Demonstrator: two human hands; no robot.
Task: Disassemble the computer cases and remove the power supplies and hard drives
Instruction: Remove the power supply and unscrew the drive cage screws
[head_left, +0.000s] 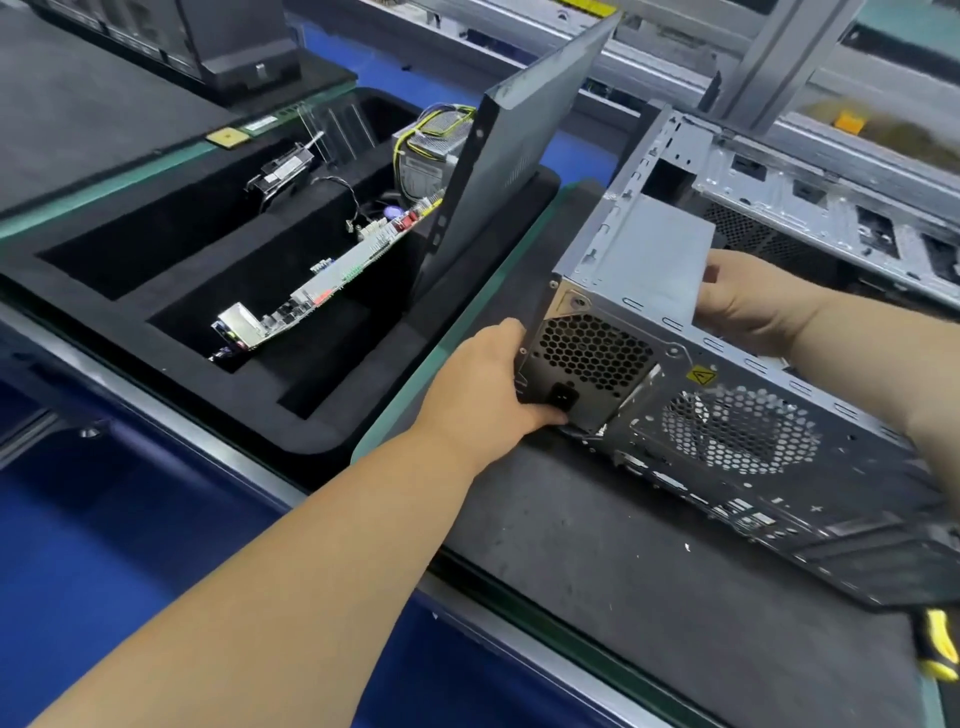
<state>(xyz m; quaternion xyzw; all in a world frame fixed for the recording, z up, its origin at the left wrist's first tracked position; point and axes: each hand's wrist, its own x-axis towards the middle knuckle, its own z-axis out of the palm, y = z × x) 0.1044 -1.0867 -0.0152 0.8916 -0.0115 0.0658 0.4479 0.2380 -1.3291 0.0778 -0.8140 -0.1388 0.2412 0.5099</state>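
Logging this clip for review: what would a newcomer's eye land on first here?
First, the bare metal computer case on the dark mat at right, held by both hands: the left hand at its power supply corner, the right hand gripping the top edge. Next, the black foam tray at left, with a circuit board in it and a dark side panel leaning upright.

The computer case lies on its side across the right part of the dark mat, with the left hand at its near left corner and the right hand over its open top. The mat's near edge and its near left corner lie bare. To the left, a leaning side panel blocks the foam tray; a motherboard fills its middle slot.
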